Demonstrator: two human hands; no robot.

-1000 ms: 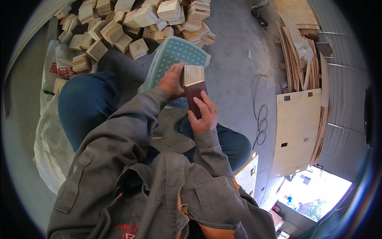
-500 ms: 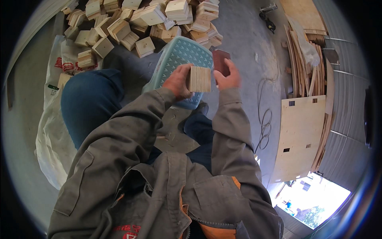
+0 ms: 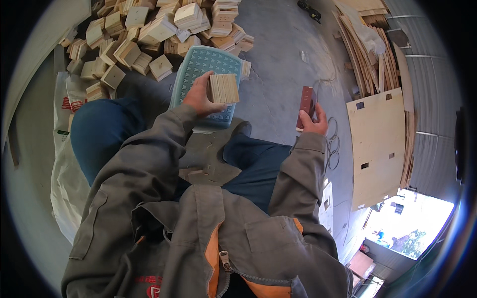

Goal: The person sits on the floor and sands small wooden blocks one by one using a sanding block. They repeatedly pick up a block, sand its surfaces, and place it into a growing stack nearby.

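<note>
My left hand (image 3: 199,95) is wrapped round a squared stack of thin plywood pieces (image 3: 225,89), their layered edges facing up. The stack is over the near right part of a light-blue plastic stool (image 3: 204,58) with a patterned top; whether it touches the stool I cannot tell. Off to the right, apart from the stack, my right hand (image 3: 315,122) grips a flat reddish-brown sanding block (image 3: 306,99), held upright between thumb and fingers. Part of the block is hidden behind those fingers.
Many loose plywood pieces (image 3: 154,30) lie heaped at the far left. A white sack (image 3: 67,174) lies beside my left knee. To the right are a coiled cable (image 3: 333,149), leaning plywood sheets (image 3: 377,149) and a dark tool (image 3: 310,11). A small wood block (image 3: 245,69) sits beyond the stool.
My right hand has moved away from the stack to the right, carrying the sanding block, which has turned edge-on. My left hand still holds the stack over the stool. The view has shifted rightward.
</note>
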